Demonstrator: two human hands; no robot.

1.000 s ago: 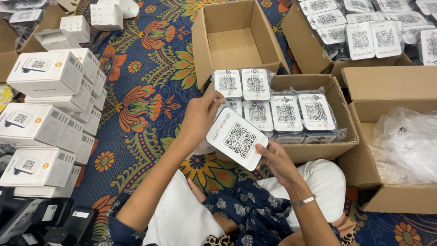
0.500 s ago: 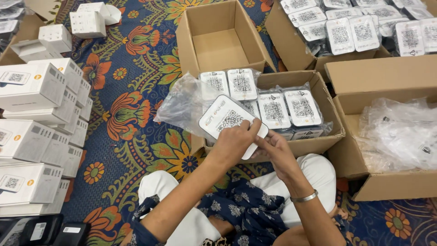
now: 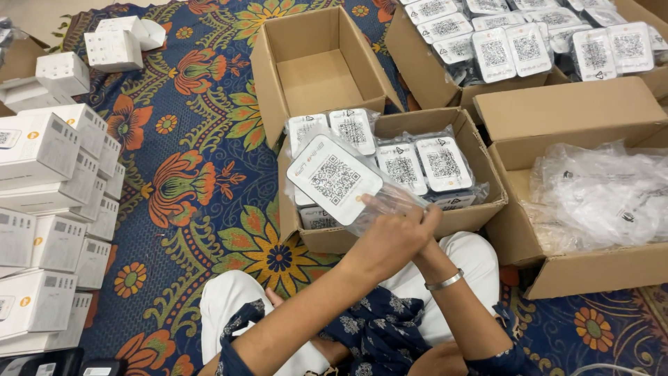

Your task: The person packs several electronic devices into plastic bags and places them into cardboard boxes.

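I hold a white flat packet with a square black code pattern, sealed inside a clear plastic bag, tilted above the near cardboard box. My left hand grips the bag's lower right end. My right hand, with a metal bangle on its wrist, lies mostly hidden under the left one, clasping the same end. The near box holds several similar bagged packets standing in rows.
An empty open carton stands behind the near box. A carton of clear bags is at right, another with packets at top right. Stacked white boxes line the left of the patterned rug.
The loose clear bag that hung at the packet's left now wraps the packet. Both hands have come together at its lower right end, and the packet has tilted up.
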